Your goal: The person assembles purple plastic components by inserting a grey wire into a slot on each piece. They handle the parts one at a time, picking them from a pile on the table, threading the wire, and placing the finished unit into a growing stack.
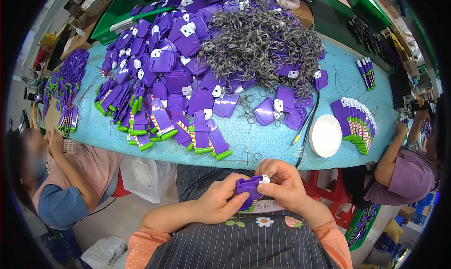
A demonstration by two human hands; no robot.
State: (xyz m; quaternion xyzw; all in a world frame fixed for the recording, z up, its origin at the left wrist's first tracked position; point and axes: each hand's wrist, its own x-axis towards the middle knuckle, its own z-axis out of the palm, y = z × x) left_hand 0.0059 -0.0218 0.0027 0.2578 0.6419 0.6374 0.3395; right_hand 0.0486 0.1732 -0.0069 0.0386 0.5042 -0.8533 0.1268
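I see the left hand (217, 201) and right hand (286, 188), both nearly closed, gripping 1 purple plastic casing (248, 187) near the blue surface (277, 144).

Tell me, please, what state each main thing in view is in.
Left hand: closed on the held purple casing
Right hand: gripping it near its white corner
Held purple casing: off the blue table
Loose purple casings: piled untidily
Grey rings: heaped in a tangle
Green-ended casings at right: fanned, overlapping
Round white dish: resting on the table
Black cable: lying loose
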